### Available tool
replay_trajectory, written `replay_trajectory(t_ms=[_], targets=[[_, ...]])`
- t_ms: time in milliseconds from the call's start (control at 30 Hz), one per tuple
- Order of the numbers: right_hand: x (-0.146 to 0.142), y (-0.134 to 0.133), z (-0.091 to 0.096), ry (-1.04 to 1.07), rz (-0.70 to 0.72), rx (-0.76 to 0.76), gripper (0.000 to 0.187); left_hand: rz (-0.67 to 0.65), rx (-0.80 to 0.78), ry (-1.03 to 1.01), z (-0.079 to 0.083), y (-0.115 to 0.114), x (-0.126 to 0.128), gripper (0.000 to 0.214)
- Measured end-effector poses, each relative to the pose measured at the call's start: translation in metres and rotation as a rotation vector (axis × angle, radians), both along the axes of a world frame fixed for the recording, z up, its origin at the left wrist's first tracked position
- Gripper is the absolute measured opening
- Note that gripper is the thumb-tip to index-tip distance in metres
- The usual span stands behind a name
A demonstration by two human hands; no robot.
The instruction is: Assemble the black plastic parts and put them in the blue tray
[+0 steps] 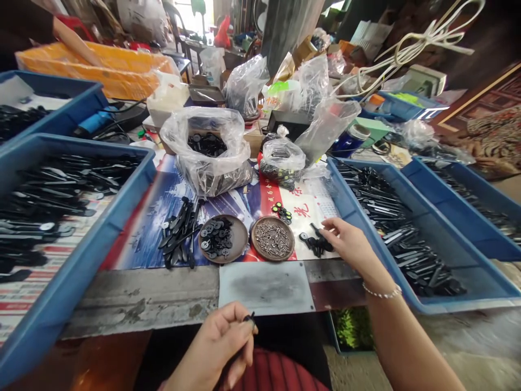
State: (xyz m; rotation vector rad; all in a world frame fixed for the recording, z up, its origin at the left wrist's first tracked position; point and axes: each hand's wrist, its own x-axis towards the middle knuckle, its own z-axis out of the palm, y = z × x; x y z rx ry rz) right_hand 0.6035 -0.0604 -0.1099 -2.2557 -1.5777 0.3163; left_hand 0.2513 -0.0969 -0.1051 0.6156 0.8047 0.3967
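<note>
On the counter, between the long blue tray and the round brown dish, lies the heap of small black parts; my right grip is at it, though I cannot tell whether finger and thumb have closed on one. My left grip pinches a black piece, partly hidden by my fingers, just off the counter's near edge, where a slackened thumb could let it fall. A sideways knock from my right knuckles might tip the dish, scattering its metal screws.
</note>
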Motion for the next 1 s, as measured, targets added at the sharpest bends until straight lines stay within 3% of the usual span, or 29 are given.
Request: replay_trajectory(t_ms=[200, 333, 400, 500, 567, 633, 767, 1000], targets=[[-0.011, 0.031, -0.011, -0.087, 0.035, -0.037, 0.028, 0.020, 0.064, 0.028, -0.002, -0.003, 0.002, 0.040], [-0.020, 0.024, 0.004, -0.047, 0.029, 0.049, 0.032, 0.020, 0.075, 0.013, -0.008, -0.005, 0.003, 0.039], [-0.033, 0.007, 0.014, 0.121, 0.016, 0.146, 0.033, 0.021, 0.074, -0.001, -0.009, -0.005, 0.005, 0.038], [-0.067, -0.023, 0.021, 0.795, 0.003, 0.257, 0.029, 0.016, 0.072, -0.035, -0.006, -0.004, 0.011, 0.038], [-0.093, -0.038, 0.020, 1.192, -0.035, 0.167, 0.029, 0.000, 0.070, -0.059, -0.004, -0.003, 0.016, 0.039], [-0.116, -0.048, 0.014, 1.450, -0.080, 0.035, 0.031, -0.022, 0.072, -0.074, -0.003, -0.002, 0.020, 0.039], [-0.142, -0.051, 0.003, 1.673, -0.123, -0.099, 0.036, -0.034, 0.080, -0.086, -0.002, -0.003, 0.020, 0.037], [-0.153, -0.049, 0.001, 1.743, -0.105, -0.129, 0.035, -0.002, 0.085, -0.090, -0.004, -0.006, 0.013, 0.033]])
